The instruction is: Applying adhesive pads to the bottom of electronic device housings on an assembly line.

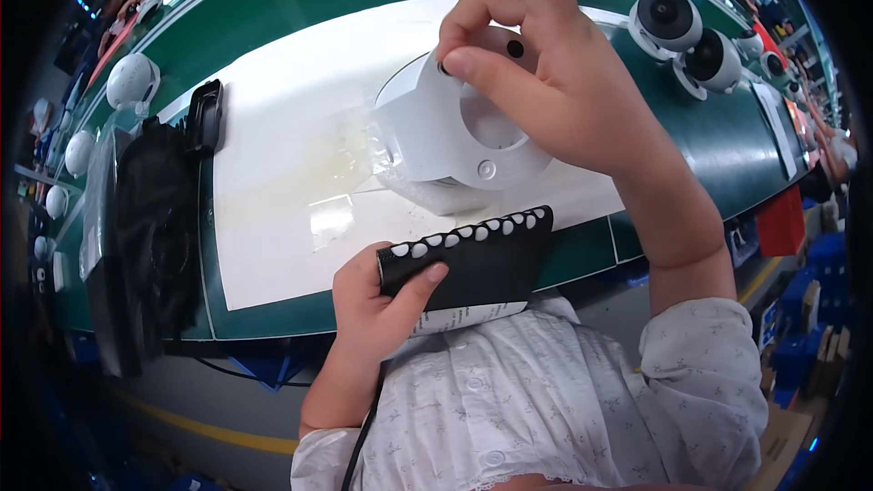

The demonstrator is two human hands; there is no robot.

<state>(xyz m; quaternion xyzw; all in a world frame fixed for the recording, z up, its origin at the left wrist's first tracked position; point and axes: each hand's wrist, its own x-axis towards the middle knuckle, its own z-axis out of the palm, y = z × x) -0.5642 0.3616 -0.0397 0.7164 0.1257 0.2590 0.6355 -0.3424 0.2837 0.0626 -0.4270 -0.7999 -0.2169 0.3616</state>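
Note:
My left hand (377,305) grips a black sheet (473,264) by its left end, thumb on top. Round white spots line its upper edge. Ahead of it a white plastic camera housing (436,132) sits tilted on a white mat; it has a round opening and a small round screw-like mark. Over its far side is my right hand (546,73), thumb and index finger closed together at the rim. A small black round pad (443,68) shows at the thumb tip, partly hidden by it. A second black dot (515,49) lies on the housing beside my fingers.
The white mat (273,218) covers the middle of the green table (709,155). On the left lie a black bag (159,218) and a black tray-like part (205,116). White dome cameras (669,20) stand far right; another white dome (133,82) stands left.

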